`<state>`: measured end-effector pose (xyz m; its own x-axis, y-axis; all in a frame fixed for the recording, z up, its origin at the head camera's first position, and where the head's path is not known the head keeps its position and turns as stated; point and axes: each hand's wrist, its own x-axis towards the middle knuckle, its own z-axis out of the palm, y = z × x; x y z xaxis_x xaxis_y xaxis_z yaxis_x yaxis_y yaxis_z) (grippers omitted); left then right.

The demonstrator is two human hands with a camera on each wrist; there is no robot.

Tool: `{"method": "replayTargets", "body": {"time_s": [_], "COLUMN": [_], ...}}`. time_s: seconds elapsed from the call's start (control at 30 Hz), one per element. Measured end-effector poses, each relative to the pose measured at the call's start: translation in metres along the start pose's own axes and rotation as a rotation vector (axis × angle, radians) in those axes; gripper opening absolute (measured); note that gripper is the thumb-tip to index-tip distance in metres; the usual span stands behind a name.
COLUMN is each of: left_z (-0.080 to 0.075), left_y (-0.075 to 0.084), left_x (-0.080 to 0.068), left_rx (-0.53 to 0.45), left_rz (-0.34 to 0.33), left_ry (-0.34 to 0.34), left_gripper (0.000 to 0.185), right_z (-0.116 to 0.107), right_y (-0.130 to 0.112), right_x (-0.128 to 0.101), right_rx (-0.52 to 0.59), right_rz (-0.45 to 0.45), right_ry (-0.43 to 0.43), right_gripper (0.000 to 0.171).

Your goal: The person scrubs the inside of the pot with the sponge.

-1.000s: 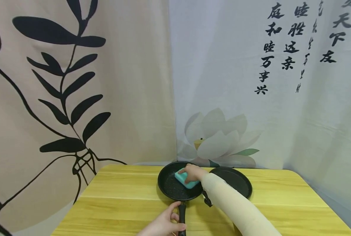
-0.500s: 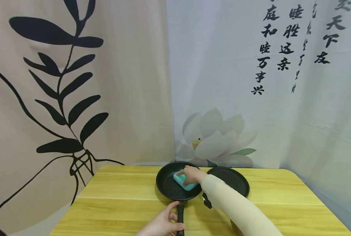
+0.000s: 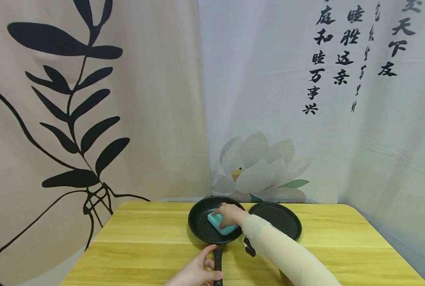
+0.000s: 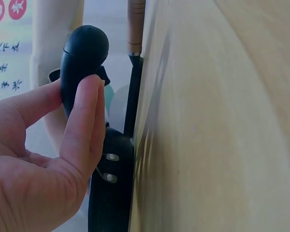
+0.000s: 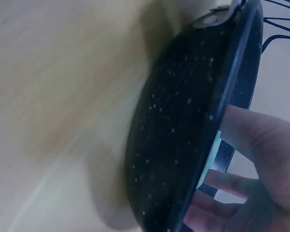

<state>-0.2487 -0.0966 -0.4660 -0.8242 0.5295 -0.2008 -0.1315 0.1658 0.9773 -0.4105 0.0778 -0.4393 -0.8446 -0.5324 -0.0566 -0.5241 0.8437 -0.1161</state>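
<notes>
The left hand (image 3: 194,273) curls its thumb and fingers round the black handle (image 3: 218,263) of a frying pan (image 3: 202,226), at the near edge of the yellow wooden worktop (image 3: 144,242). In the left wrist view the fingers (image 4: 84,125) wrap the handle's rounded end (image 4: 83,53), with two rivets showing where the handle meets the pan.

The right hand (image 3: 230,214), in a pale sleeve (image 3: 280,254), reaches into the pan from the right and grips a turquoise sponge (image 3: 217,223), fingers bent over its top, pressing it on the pan's floor towards the right side. In the right wrist view the pan's speckled black coating (image 5: 178,145) fills the frame, with a pale green sliver of the sponge (image 5: 210,159) between the rim and the fingers (image 5: 241,135).

The pan sits near the middle of the worktop, towards the back. A second dark round pan (image 3: 282,220) lies just to its right, partly behind the sleeve; whether the two rims touch cannot be told.

Behind the worktop hang two printed cloths. The left one (image 3: 91,99) is beige with black leaves. The right one (image 3: 305,119) is pale grey with a lotus flower (image 3: 259,167) and columns of black brush calligraphy (image 3: 327,55); legible characters include 和, 睦, 万, 事, 兴 and 天, 下, 友. A thinner column beside them is too small to read.
</notes>
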Motion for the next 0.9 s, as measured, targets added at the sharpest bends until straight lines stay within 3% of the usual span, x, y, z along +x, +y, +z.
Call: {"method": "replayTargets", "body": {"time_s": [0.4,0.9], "left_z": [0.0012,0.0029], "left_y": [-0.0067,-0.0020], "left_x": [0.0025,0.0001], "left_rx": [0.040,-0.016], "left_rz": [0.036,0.021], "left_ry": [0.022,0.011], "left_gripper": [0.074,0.077], "right_z": [0.0060,0.0057], "right_y": [-0.0065,-0.0039], "right_x": [-0.0079,-0.0069], "right_rx": [0.020,0.042], "right_rz": [-0.024,-0.044], "right_ry": [-0.009,0.001], "right_gripper": [0.055,0.057]}}
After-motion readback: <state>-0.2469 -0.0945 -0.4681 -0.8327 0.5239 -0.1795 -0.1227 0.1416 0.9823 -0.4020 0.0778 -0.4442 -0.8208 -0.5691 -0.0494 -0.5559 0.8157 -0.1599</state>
